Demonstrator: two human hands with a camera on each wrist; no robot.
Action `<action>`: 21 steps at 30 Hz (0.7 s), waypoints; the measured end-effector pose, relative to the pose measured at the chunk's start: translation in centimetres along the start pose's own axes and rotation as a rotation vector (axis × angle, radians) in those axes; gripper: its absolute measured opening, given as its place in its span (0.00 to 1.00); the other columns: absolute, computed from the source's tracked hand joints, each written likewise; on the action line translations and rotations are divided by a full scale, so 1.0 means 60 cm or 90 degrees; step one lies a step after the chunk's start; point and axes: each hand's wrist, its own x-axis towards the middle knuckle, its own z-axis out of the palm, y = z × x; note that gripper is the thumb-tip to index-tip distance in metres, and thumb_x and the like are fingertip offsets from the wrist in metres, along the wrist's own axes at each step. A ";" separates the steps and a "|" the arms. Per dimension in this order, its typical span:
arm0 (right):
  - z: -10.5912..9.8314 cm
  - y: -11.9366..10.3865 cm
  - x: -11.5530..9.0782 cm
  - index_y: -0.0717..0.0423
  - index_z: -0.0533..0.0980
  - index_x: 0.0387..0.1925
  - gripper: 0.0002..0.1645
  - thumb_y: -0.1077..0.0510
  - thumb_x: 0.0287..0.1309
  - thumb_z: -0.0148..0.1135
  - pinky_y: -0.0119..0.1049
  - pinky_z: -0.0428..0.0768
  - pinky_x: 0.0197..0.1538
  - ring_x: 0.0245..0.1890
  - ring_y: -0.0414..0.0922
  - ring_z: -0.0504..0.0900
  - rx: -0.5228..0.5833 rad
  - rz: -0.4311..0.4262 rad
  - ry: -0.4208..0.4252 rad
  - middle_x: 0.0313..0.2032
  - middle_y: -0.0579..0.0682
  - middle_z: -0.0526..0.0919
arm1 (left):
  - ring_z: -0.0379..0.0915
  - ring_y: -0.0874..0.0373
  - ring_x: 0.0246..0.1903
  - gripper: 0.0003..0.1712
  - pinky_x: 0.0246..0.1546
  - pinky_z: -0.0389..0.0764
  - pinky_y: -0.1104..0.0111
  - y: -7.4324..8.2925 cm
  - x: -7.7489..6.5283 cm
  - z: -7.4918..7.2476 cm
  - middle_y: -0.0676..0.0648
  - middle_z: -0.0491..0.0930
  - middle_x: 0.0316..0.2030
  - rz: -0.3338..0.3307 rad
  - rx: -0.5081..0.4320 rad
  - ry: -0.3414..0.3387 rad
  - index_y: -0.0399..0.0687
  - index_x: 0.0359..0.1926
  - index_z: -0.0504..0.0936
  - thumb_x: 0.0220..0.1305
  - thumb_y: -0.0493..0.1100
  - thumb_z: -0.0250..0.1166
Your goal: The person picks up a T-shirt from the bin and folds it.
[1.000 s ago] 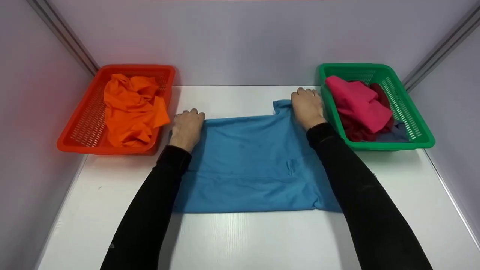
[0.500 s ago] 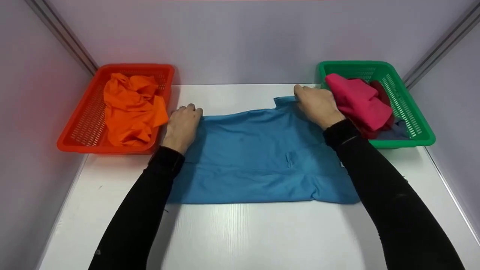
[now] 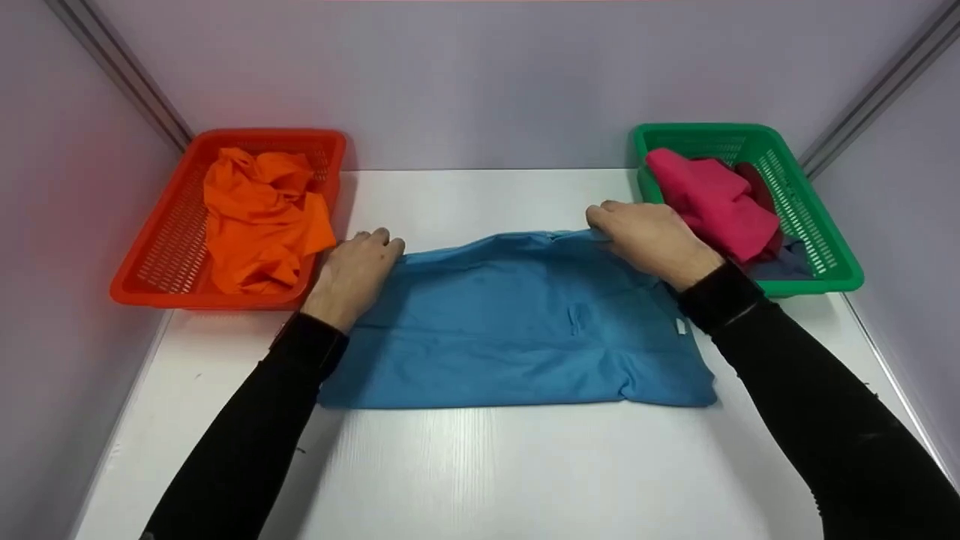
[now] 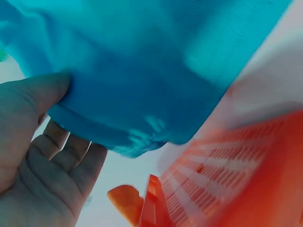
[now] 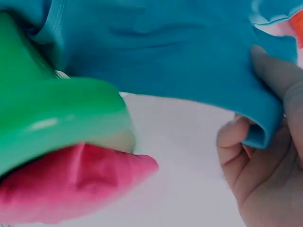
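A blue shirt (image 3: 480, 330) lies folded across the white table, with a white tag (image 3: 681, 326) near its right end. Its far edge is lifted between both hands. My left hand (image 3: 356, 277) pinches the far left corner; in the left wrist view the thumb (image 4: 47, 92) lies on the cloth and the other fingers are beneath it. At the far right corner, my right hand (image 3: 652, 238) pinches the edge between thumb and curled fingers, as the right wrist view shows. Part of the shirt's right side is behind the right hand and sleeve.
Left of the shirt stands a red-orange basket (image 3: 124, 289) holding an orange cloth (image 3: 262, 225). A green basket (image 3: 847, 281) at the right, close to the right hand, holds pink (image 3: 716, 202), dark red and grey-blue cloths. Pale walls enclose the table.
Both hands have drawn the shirt's far edge nearer, the right hand most in the last half second. The corner that stuck up beside the right hand has folded down. The tag has come into sight.
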 end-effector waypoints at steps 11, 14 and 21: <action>-0.024 -0.031 -0.077 0.50 0.82 0.38 0.17 0.62 0.50 0.83 0.47 0.91 0.39 0.31 0.46 0.86 0.009 -0.031 -0.143 0.31 0.50 0.85 | 0.79 0.42 0.40 0.16 0.42 0.90 0.57 -0.002 -0.055 -0.003 0.39 0.82 0.43 0.037 0.019 -0.017 0.43 0.51 0.83 0.65 0.27 0.68; -0.023 -0.039 -0.094 0.49 0.81 0.37 0.18 0.62 0.48 0.84 0.44 0.90 0.39 0.32 0.43 0.83 0.037 -0.035 -0.192 0.30 0.48 0.84 | 0.78 0.44 0.39 0.16 0.42 0.89 0.59 0.000 -0.067 -0.002 0.40 0.81 0.41 0.047 0.025 -0.018 0.44 0.50 0.83 0.64 0.28 0.71; -0.008 -0.059 -0.128 0.49 0.77 0.31 0.20 0.66 0.47 0.83 0.33 0.76 0.32 0.26 0.37 0.73 0.055 -0.071 -0.237 0.21 0.43 0.72 | 0.77 0.48 0.36 0.14 0.40 0.90 0.61 0.004 -0.086 0.007 0.42 0.82 0.37 0.082 0.055 -0.010 0.46 0.46 0.85 0.62 0.30 0.74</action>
